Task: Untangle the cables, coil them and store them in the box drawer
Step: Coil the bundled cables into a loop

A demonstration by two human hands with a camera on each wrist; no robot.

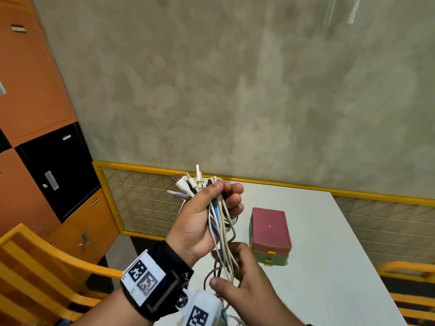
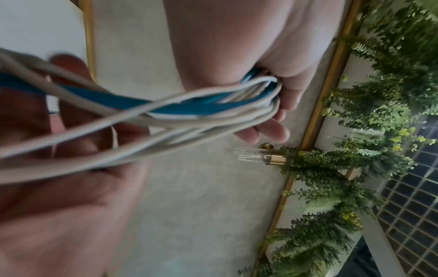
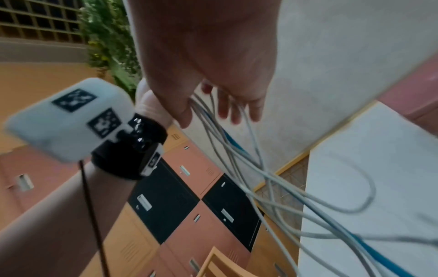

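We have the cables (image 1: pixel 220 222) bunched in the air above the counter (image 1: pixel 329 255), their plugs (image 1: pixel 191 183) sticking up out of our left hand (image 1: pixel 204 220), whose fingers (image 1: pixel 231 188) are curled tight round the bundle. The loose lengths hang down into our right hand (image 1: pixel 240 278), where thumb and fingers close loosely round a few strands. A blue cable (image 2: pixel 132 102) is threaded among the white ones. The box drawer (image 1: pixel 270 238) sits shut on the counter, just beyond our hands. Pulling downward while strands cross would likely tighten the knot; loosening the left grip could let plugs slip and drop.
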